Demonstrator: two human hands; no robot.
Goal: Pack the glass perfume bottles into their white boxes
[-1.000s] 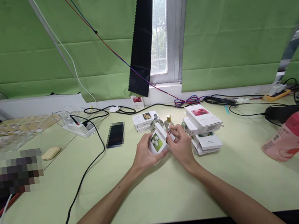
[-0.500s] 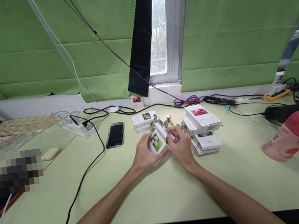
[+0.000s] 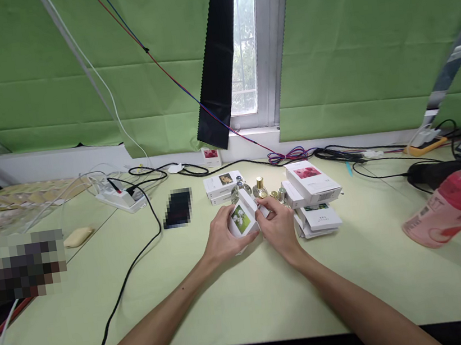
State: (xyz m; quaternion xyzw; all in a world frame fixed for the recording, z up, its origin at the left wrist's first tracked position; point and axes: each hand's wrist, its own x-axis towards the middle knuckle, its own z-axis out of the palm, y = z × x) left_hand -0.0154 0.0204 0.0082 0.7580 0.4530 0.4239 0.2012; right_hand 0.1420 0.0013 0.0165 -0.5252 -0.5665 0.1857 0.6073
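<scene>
A small white carton (image 3: 242,219) with a picture of white flowers is tilted in my left hand (image 3: 221,237), whose fingers wrap round its side. At the carton's raised end, the thumb and fingers of my right hand (image 3: 277,224) pinch a white flap (image 3: 263,208). Whether anything is inside the carton cannot be seen. Just beyond my hands stand several small glass perfume bottles, one with a gold cap (image 3: 259,183). White cartons (image 3: 220,184) lie behind my left hand, and a stack of cartons (image 3: 312,181) with a pink flower picture on top lies right of my right hand.
A pink drink bottle (image 3: 451,205) lies tilted at the right. On the left are a blurred dark phone-shaped object (image 3: 178,207), a white power strip (image 3: 121,198) and a black cable (image 3: 132,264) across the table (image 3: 248,306). More cables (image 3: 334,155) run along the back.
The fingers of my right hand have shifted slightly at the carton's flap. The carton and my left hand stay almost where they were.
</scene>
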